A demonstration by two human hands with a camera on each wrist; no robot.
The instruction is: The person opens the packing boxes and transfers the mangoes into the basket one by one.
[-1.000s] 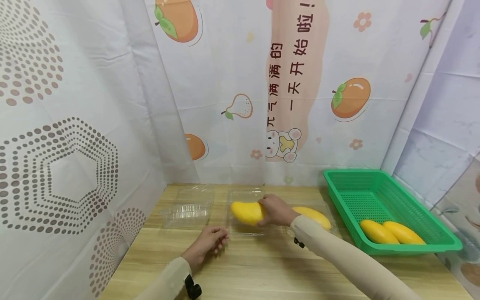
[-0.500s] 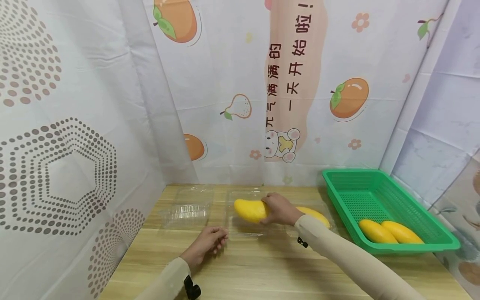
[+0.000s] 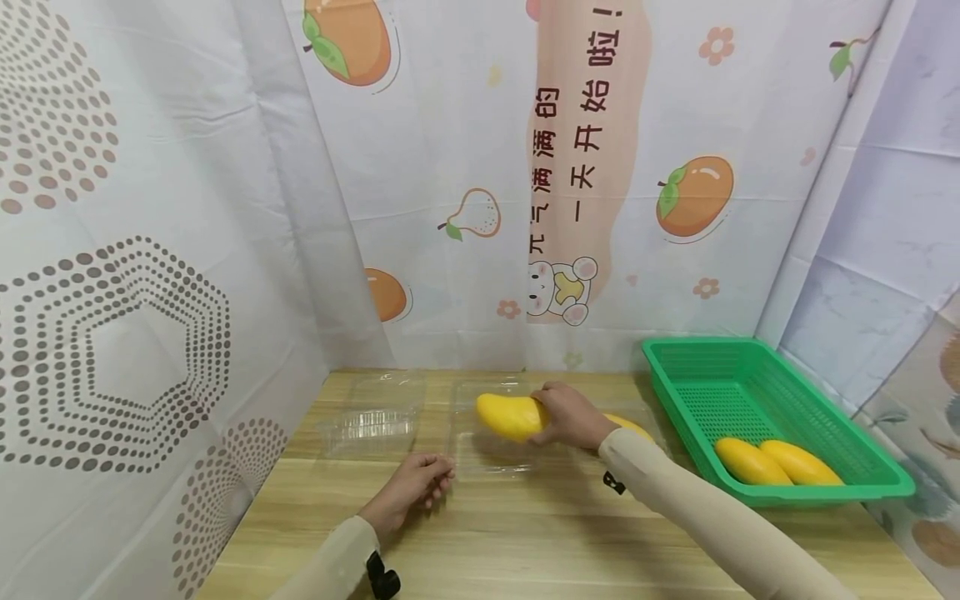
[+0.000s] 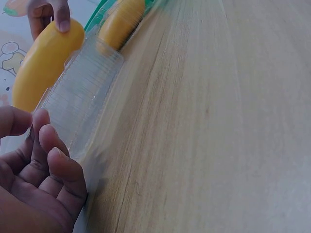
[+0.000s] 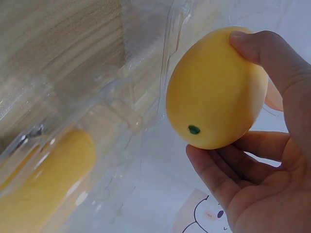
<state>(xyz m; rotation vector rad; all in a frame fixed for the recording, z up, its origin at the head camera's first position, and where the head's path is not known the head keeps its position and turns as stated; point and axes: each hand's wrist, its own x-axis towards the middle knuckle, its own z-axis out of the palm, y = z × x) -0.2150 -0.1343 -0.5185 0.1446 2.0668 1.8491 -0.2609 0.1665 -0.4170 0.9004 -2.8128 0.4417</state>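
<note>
My right hand (image 3: 573, 417) grips a yellow mango (image 3: 512, 417) by its right end, above an open clear plastic box (image 3: 491, 458) in the middle. In the right wrist view the thumb lies on one side of the mango (image 5: 214, 92) and the fingers on the other; a green stem spot faces the camera. My left hand (image 3: 412, 492) rests on the table by that box's front left corner, fingers loosely curled, fingertips right at the edge. A second mango (image 3: 630, 426) lies in a clear box on the right, partly hidden by my right arm.
Another open clear box (image 3: 375, 423) stands at the left on the wooden table (image 3: 480, 542). A green basket (image 3: 825, 492) at the right holds two mangoes (image 3: 753, 462) near its front. Printed curtains (image 3: 450, 283) hang close behind the table and at both sides.
My right hand has moved slightly right and up with the mango, covering more of the mango in the right box. The left hand has stayed in place.
</note>
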